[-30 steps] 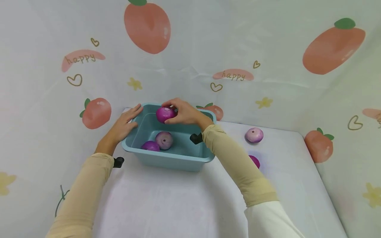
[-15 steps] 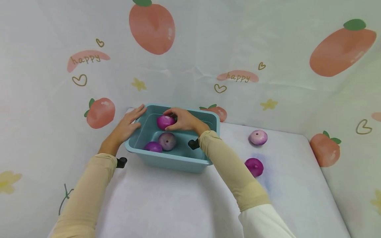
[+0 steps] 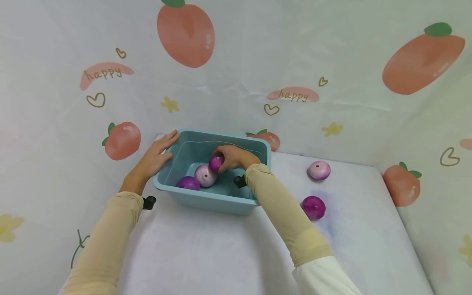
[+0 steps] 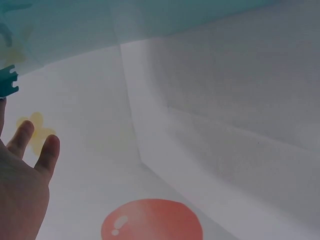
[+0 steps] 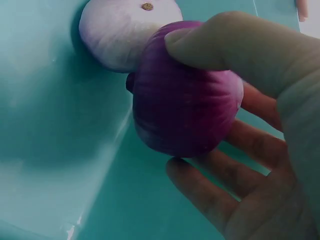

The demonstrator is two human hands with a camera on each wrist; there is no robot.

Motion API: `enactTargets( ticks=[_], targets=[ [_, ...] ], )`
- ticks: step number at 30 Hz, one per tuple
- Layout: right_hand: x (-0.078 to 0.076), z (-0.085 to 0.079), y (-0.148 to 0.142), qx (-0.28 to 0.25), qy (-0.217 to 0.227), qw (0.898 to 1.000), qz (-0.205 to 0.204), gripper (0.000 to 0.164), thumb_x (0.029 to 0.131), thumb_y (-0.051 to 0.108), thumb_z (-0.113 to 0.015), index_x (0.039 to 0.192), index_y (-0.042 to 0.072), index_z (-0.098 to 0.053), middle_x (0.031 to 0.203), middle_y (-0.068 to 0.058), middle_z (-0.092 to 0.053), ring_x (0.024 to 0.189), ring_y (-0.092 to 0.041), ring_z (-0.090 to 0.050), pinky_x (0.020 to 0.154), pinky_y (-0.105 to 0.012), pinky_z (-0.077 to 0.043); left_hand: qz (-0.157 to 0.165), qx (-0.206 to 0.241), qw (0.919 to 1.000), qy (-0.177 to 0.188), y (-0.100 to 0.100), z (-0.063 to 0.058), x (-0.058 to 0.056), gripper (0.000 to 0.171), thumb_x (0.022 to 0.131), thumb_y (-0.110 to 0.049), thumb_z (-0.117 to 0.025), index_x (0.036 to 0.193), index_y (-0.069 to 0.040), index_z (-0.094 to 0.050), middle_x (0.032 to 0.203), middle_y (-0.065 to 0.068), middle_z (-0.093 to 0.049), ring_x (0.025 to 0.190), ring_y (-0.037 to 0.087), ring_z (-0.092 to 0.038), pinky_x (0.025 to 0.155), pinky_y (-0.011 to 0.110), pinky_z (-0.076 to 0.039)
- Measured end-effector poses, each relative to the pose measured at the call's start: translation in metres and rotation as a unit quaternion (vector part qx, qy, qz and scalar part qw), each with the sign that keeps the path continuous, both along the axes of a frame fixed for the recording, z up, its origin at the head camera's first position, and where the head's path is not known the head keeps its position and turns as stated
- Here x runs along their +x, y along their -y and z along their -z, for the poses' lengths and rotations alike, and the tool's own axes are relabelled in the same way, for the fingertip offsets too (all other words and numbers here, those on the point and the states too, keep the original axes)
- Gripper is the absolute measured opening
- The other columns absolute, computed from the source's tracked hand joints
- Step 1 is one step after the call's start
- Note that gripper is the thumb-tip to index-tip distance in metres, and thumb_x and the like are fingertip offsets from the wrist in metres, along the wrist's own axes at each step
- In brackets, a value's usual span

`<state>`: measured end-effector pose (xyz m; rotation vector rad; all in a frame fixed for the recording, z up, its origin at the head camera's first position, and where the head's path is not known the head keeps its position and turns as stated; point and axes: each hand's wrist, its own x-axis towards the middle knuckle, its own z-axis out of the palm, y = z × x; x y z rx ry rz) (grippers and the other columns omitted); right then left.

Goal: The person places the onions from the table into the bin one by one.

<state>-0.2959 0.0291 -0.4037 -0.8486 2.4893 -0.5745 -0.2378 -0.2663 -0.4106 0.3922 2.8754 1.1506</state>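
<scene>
My right hand (image 3: 236,157) grips a purple onion (image 5: 187,95) low inside the blue-green plastic basin (image 3: 210,207), thumb on one side and fingers round the other. Against that onion sits a pale purple onion (image 3: 205,175), which shows its root end in the right wrist view. Left of it lies a darker purple onion (image 3: 188,183), partly hidden by the basin's front rim. On the basin's left rim rests my left hand (image 3: 156,155), fingers stretched along it. The left wrist view shows part of this hand with straight fingers (image 4: 48,155).
Right of the basin, a pale onion (image 3: 318,170) and a deep magenta onion (image 3: 313,207) lie on the white-covered table (image 3: 206,254). My right sleeve passes close to the magenta one. A printed cloth wall (image 3: 228,61) stands close behind the basin.
My right hand has lowered the onion from near the basin's back rim down and to the right, beside the pale onion. My left hand has stayed on the rim.
</scene>
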Motion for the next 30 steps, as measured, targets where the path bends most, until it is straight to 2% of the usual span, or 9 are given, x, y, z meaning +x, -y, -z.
enactTargets(
  ticks=[6,14,22,27,30],
  targets=[
    [0.001,0.001,-0.002,0.0,0.016,1.0,0.004,0.07,0.083,0.017,-0.079,0.146,0.008,-0.05,0.142,-0.011,-0.059,0.128,-0.024,-0.056,0.111,-0.037,-0.048,-0.002,-0.002,1.0,0.003,-0.001,0.001,0.0,0.069,0.096,-0.014,-0.043,0.161,-0.031,-0.029,0.173,-0.007,-0.016,0.162,0.036,-0.007,0.117,0.079,-0.014],
    [0.001,0.002,-0.002,0.002,0.042,0.999,0.016,0.074,0.084,0.023,-0.078,0.15,0.011,-0.046,0.153,-0.014,-0.052,0.142,-0.03,-0.049,0.119,-0.045,-0.041,-0.004,-0.001,1.0,0.006,0.0,0.0,0.0,0.069,0.096,-0.014,-0.042,0.161,-0.03,-0.029,0.173,-0.007,-0.016,0.162,0.036,-0.007,0.118,0.078,-0.014],
    [-0.002,0.001,-0.002,-0.01,0.052,0.999,0.007,0.072,0.086,0.025,-0.076,0.15,0.01,-0.047,0.151,-0.015,-0.054,0.141,-0.029,-0.05,0.119,-0.044,-0.042,-0.004,-0.009,0.9999,0.001,0.0,0.0,-0.002,0.069,0.095,-0.015,-0.042,0.161,-0.032,-0.029,0.173,-0.007,-0.016,0.161,0.036,-0.008,0.118,0.079,-0.013],
    [-0.002,-0.006,-0.002,-0.064,0.056,0.996,0.002,0.069,0.087,0.026,-0.076,0.148,0.008,-0.049,0.149,-0.013,-0.056,0.138,-0.028,-0.054,0.118,-0.043,-0.043,-0.003,-0.009,1.0,0.002,0.0,0.002,-0.002,0.07,0.095,-0.015,-0.043,0.161,-0.032,-0.028,0.173,-0.007,-0.016,0.161,0.036,-0.007,0.118,0.079,-0.012],
    [0.001,-0.018,-0.005,-0.11,0.067,0.992,0.005,0.067,0.089,0.026,-0.075,0.148,0.01,-0.049,0.149,-0.011,-0.056,0.139,-0.03,-0.053,0.118,-0.042,-0.042,-0.001,-0.006,1.0,-0.002,0.0,0.001,-0.003,0.07,0.094,-0.014,-0.043,0.161,-0.029,-0.029,0.173,-0.005,-0.017,0.161,0.037,-0.008,0.118,0.078,-0.012]
  ],
)
